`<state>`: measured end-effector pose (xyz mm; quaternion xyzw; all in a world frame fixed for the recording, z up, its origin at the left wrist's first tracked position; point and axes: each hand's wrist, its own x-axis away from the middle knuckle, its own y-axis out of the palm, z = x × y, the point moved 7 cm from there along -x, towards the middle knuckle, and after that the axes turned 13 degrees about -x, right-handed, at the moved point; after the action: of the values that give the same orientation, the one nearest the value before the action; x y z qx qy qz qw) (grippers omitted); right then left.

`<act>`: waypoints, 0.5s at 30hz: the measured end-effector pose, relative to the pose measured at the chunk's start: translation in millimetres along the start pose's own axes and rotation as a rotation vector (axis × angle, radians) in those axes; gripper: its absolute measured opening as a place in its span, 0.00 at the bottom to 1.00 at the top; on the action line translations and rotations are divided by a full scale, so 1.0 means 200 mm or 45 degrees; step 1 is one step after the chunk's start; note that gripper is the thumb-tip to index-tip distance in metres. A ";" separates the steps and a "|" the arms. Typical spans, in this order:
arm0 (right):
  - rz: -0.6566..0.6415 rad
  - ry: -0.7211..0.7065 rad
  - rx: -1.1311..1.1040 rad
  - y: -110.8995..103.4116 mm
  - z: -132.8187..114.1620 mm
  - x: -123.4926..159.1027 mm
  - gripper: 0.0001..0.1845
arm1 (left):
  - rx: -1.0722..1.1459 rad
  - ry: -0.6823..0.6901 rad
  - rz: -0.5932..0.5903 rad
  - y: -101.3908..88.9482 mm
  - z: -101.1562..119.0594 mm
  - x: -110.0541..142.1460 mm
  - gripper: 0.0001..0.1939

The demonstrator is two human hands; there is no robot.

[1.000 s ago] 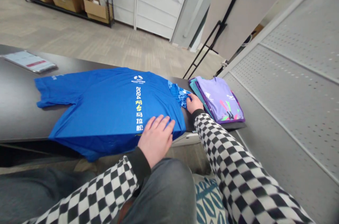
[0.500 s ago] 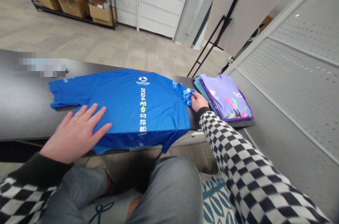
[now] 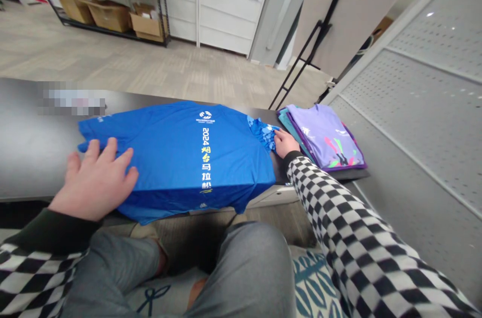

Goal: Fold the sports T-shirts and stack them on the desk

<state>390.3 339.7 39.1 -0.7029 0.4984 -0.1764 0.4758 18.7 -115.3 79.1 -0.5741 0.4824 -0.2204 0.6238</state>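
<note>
A blue T-shirt (image 3: 169, 152) with white and yellow lettering lies spread across the dark bench, its hem hanging over the near edge. My right hand (image 3: 286, 144) pinches the patterned sleeve at the shirt's right end. Over the shirt's left part, near the other sleeve, is my left hand (image 3: 98, 175), palm down with fingers spread; whether its fingertips touch the cloth I cannot tell. Just right of my right hand sits a stack of folded shirts (image 3: 324, 135), with a lilac one on top and purple and teal ones beneath.
The dark bench (image 3: 33, 152) runs off to the left, with a blurred-out item (image 3: 73, 100) at its far side. A perforated grey panel (image 3: 425, 92) borders the right. Beyond the bench stand a shelf with cardboard boxes (image 3: 107, 12) and a black metal stand (image 3: 297, 64).
My left hand has shifted left over the shirt toward the left sleeve. My right hand keeps its pinch on the patterned sleeve. The view has tilted slightly.
</note>
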 end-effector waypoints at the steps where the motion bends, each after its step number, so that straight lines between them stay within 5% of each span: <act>1: -0.001 0.001 0.003 0.00 0.00 0.00 0.27 | -0.001 0.037 0.045 -0.06 0.12 -0.02 0.29; 8: 0.018 0.001 -0.002 -0.01 0.00 0.00 0.26 | 0.549 0.703 -0.081 -0.25 1.21 -0.08 0.21; 11: 0.021 -0.003 0.006 -0.01 0.00 0.00 0.26 | 0.596 0.810 -0.073 -0.25 1.51 -0.12 0.17; 15: 0.023 -0.013 0.022 -0.01 -0.01 0.00 0.26 | 0.523 0.866 -0.014 -0.21 1.76 -0.18 0.11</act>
<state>390.7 338.8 41.6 -0.6951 0.5008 -0.1729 0.4859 314.5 81.5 86.2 -0.3343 0.6042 -0.4932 0.5291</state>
